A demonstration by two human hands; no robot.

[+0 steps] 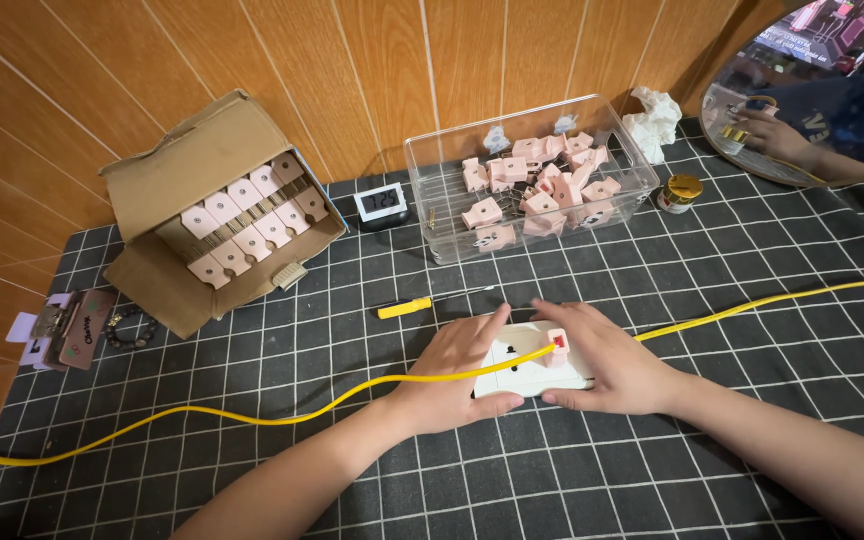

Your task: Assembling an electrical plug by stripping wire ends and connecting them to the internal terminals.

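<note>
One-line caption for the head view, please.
Both hands, left and right, press a white socket block crossed by a yellow cable.

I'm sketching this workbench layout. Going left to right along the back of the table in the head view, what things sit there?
Open brown cardboard box of pink plugs → small white digital clock → clear plastic bin of pink plugs → crumpled white tissue → small gold-lidded tin → round mirror.

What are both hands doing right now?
Left hand: open, resting on the white power strip.
Right hand: fingers on the pink plug; grip cannot be told.
</note>
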